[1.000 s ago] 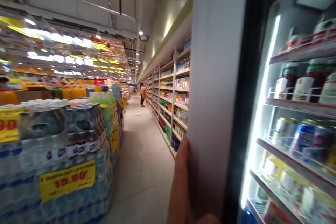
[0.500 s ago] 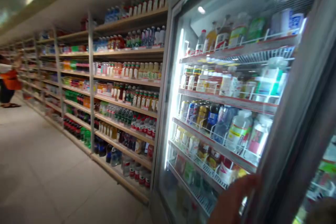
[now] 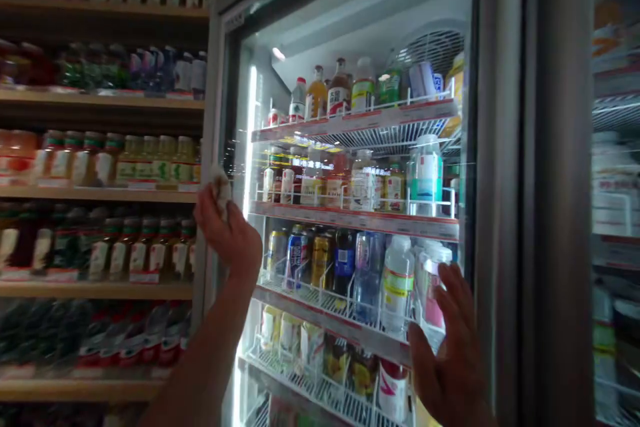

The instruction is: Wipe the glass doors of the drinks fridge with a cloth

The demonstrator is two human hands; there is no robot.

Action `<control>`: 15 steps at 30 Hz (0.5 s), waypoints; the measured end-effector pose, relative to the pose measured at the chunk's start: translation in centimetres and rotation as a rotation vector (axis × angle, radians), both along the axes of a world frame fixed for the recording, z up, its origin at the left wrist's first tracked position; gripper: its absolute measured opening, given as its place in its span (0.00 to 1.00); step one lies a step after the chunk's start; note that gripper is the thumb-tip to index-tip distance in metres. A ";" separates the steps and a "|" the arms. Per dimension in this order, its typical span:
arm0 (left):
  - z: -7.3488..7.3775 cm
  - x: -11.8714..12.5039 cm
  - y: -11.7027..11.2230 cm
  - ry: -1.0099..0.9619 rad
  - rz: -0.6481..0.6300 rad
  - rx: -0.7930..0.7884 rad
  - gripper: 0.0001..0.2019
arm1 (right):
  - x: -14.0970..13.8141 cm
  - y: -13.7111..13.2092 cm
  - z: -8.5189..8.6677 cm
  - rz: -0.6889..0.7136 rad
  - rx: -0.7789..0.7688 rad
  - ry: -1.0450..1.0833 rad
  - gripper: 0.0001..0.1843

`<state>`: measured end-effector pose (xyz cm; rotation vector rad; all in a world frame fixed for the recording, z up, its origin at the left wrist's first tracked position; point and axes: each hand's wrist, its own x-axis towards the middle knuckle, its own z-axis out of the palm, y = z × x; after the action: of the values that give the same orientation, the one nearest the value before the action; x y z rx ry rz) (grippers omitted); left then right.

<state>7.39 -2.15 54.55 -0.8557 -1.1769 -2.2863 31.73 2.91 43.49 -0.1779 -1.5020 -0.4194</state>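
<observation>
I face a lit drinks cooler with a glass door (image 3: 350, 27). My left hand (image 3: 227, 230) is raised to the door's left side and is closed around a small white cloth (image 3: 220, 188) held against the glass. My right hand (image 3: 450, 347) lies open and flat on the glass near the door's right frame (image 3: 493, 180), fingers pointing up. Behind the glass, wire shelves (image 3: 360, 219) carry bottles and cans in rows.
Wooden shelves (image 3: 100, 195) stocked with bottled drinks stand to the left of the cooler. A second cooler door (image 3: 615, 213) adjoins on the right, beyond a wide metal post.
The view has swung from the aisle to square on the cooler. The door I held open by its edge now stands shut; my left hand with the cloth has come up to the glass.
</observation>
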 end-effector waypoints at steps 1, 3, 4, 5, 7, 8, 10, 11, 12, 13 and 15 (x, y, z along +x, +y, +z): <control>1.0 -1.0 1.9 0.056 0.041 -0.009 0.27 | -0.6 0.8 0.7 -0.054 0.028 0.012 0.38; 1.6 -0.6 5.5 0.342 0.162 -0.124 0.24 | -2.1 2.2 1.9 -0.178 0.042 0.036 0.37; 1.1 0.4 7.0 0.501 0.217 -0.149 0.24 | -2.9 2.8 2.4 -0.254 0.039 0.040 0.36; 0.3 1.7 8.0 0.692 0.251 -0.156 0.26 | -3.5 3.4 2.8 -0.339 0.035 0.045 0.35; -1.7 3.8 8.7 0.996 0.274 -0.113 0.28 | -4.3 4.3 3.1 -0.505 0.042 0.064 0.34; -2.7 4.3 8.6 1.167 0.267 -0.089 0.29 | -4.4 4.5 3.1 -0.566 0.051 0.078 0.33; -3.6 3.7 8.1 1.434 0.239 -0.040 0.26 | -4.1 4.6 3.0 -0.625 0.070 0.113 0.32; -3.5 2.7 7.8 1.495 0.227 -0.027 0.24 | -3.7 4.6 2.9 -0.643 0.079 0.126 0.31; -3.1 1.5 7.6 1.486 0.218 -0.024 0.22 | -3.3 4.6 2.8 -0.661 0.089 0.130 0.31; -2.4 0.1 7.4 1.417 0.213 -0.038 0.20 | -3.0 4.5 2.9 -0.682 0.096 0.126 0.31; -1.0 -2.4 7.3 1.162 0.202 -0.097 0.19 | -3.0 4.4 3.1 -0.728 0.106 0.109 0.30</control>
<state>4.97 5.12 53.52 -1.6553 -0.7385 -1.1627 28.76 7.29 46.59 -0.6608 -1.2676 -1.0489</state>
